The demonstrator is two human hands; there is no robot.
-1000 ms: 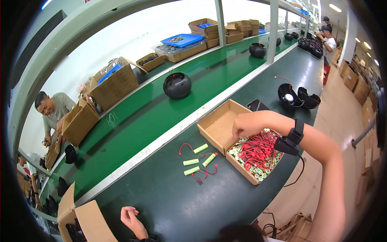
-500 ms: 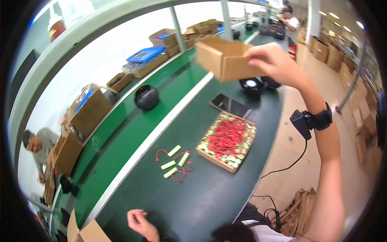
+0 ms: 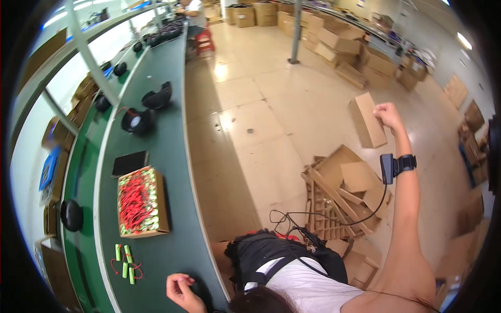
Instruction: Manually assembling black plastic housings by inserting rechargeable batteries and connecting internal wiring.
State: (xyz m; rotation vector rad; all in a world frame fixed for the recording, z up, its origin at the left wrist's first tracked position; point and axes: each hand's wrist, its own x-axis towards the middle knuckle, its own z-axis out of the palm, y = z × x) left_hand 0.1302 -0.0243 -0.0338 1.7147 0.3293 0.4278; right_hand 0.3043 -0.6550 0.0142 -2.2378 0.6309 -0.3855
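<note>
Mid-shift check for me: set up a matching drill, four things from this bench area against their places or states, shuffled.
1. brown carton
2. loose green batteries
3. flat black device
4. left hand

A. just beyond the packed battery box
B. at the right hand, over the floor
C. loosely curled, nothing visible in it
D. on the packed box's near side

Pairs: 1-B, 2-D, 3-A, 4-C

Matt cardboard carton (image 3: 364, 122), smooth dark-green bench (image 3: 169, 146), glossy floor (image 3: 271, 172), white cloth shirt (image 3: 315, 289)
</note>
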